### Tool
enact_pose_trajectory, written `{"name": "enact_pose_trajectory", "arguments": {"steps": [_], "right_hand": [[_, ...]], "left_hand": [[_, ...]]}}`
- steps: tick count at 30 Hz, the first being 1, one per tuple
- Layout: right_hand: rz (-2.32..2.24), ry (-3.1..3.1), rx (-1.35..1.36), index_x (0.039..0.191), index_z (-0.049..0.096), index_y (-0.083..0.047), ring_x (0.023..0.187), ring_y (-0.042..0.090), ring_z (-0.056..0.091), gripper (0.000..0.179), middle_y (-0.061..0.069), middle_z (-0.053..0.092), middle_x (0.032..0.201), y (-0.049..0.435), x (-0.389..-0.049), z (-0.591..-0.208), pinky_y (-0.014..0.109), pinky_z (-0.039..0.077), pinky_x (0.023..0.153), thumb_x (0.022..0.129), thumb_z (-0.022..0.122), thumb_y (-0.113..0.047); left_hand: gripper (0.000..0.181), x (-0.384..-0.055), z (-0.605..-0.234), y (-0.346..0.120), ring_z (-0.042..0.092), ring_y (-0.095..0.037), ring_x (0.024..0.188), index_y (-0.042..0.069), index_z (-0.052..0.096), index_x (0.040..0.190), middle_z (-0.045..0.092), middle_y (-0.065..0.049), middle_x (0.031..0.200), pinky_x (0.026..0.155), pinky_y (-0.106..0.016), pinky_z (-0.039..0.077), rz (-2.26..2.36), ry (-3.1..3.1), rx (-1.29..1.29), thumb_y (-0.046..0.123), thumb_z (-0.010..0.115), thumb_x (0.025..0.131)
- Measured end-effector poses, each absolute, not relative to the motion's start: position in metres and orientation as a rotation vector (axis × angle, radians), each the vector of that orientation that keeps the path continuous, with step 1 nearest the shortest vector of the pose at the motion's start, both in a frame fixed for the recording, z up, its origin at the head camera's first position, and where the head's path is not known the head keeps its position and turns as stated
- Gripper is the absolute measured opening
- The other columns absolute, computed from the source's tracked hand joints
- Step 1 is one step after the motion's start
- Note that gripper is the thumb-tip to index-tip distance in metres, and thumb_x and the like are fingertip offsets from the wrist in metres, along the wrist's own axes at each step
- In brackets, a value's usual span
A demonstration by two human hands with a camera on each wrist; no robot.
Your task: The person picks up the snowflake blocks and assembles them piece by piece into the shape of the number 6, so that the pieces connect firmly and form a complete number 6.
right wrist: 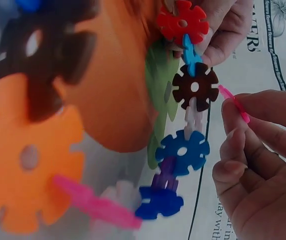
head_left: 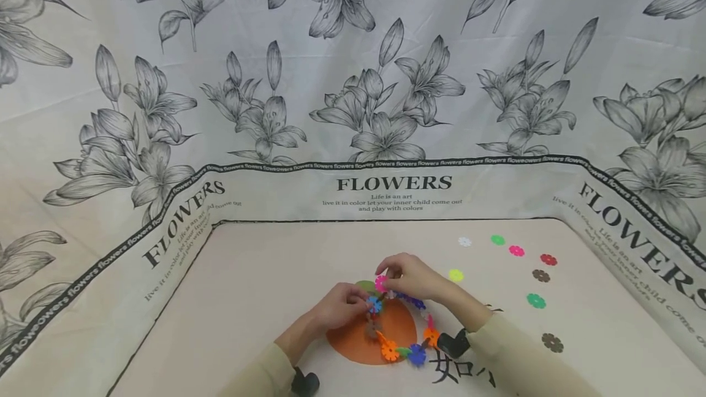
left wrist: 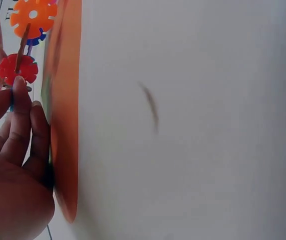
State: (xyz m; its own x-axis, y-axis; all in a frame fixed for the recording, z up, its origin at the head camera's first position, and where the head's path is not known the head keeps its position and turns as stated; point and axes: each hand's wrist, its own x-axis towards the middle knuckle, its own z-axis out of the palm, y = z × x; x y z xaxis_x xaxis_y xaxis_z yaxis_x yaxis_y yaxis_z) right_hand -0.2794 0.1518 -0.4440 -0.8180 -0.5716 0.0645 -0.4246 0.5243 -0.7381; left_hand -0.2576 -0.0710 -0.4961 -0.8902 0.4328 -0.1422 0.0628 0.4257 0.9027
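A loop of notched plastic snowflake discs, slotted edge to edge, hangs between my hands over the table. My left hand (head_left: 337, 306) pinches a light blue snowflake disc (head_left: 374, 306) of the loop between thumb and fingertips; a red disc (right wrist: 195, 29) adjoins it in the right wrist view. Between thumb and index finger, my right hand (head_left: 410, 276) holds a pink snowflake disc (right wrist: 236, 105) edge-on, its tip right at the rim of a dark brown disc (right wrist: 181, 91). Orange (head_left: 389, 354) and blue (head_left: 417, 358) discs form the loop's near side.
Several loose discs lie to the right, among them yellow (head_left: 456, 275), white (head_left: 465, 242), red (head_left: 548, 260) and brown (head_left: 552, 343) ones. An orange fruit print (head_left: 347, 345) and black characters (head_left: 449, 366) mark the tabletop. A flowered curtain (head_left: 397, 192) borders the table.
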Motion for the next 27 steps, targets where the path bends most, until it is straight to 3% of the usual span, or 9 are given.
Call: {"name": "enact_pose_trajectory", "arguments": {"steps": [11, 21, 27], "right_hand": [[-1.152, 2.609, -0.787, 0.095, 0.077, 0.000, 0.068, 0.017, 0.068, 0.007, 0.007, 0.074, 0.081, 0.135, -0.287, -0.455, 0.028, 0.058, 0.062, 0.090, 0.073, -0.002], [-1.142, 2.630, -0.763, 0.094, 0.078, 0.003, 0.064, 0.020, 0.066, 0.008, 0.008, 0.074, 0.080, 0.128, -0.282, -0.454, 0.028, 0.057, 0.059, 0.090, 0.073, -0.002], [-1.095, 2.545, -0.843, 0.089, 0.079, 0.000, 0.058, 0.013, 0.058, 0.008, 0.010, 0.072, 0.074, 0.129, -0.284, -0.451, 0.026, 0.052, 0.056, 0.091, 0.073, -0.005]], "left_hand": [[0.012, -0.262, -0.504, -0.070, 0.068, -0.017, 0.085, 0.004, 0.071, 0.107, 0.074, -0.003, 0.086, 0.090, -0.035, 0.057, 1.509, 2.293, 0.424, 0.013, 0.068, 0.099], [0.008, -0.261, -0.506, -0.069, 0.067, -0.017, 0.084, 0.006, 0.069, 0.102, 0.075, -0.003, 0.084, 0.089, -0.034, 0.056, 1.518, 2.289, 0.362, 0.013, 0.067, 0.099], [0.009, -0.260, -0.505, -0.070, 0.066, -0.017, 0.083, 0.003, 0.070, 0.103, 0.075, -0.006, 0.084, 0.091, -0.035, 0.055, 1.544, 2.278, 0.360, 0.009, 0.067, 0.098]]}}
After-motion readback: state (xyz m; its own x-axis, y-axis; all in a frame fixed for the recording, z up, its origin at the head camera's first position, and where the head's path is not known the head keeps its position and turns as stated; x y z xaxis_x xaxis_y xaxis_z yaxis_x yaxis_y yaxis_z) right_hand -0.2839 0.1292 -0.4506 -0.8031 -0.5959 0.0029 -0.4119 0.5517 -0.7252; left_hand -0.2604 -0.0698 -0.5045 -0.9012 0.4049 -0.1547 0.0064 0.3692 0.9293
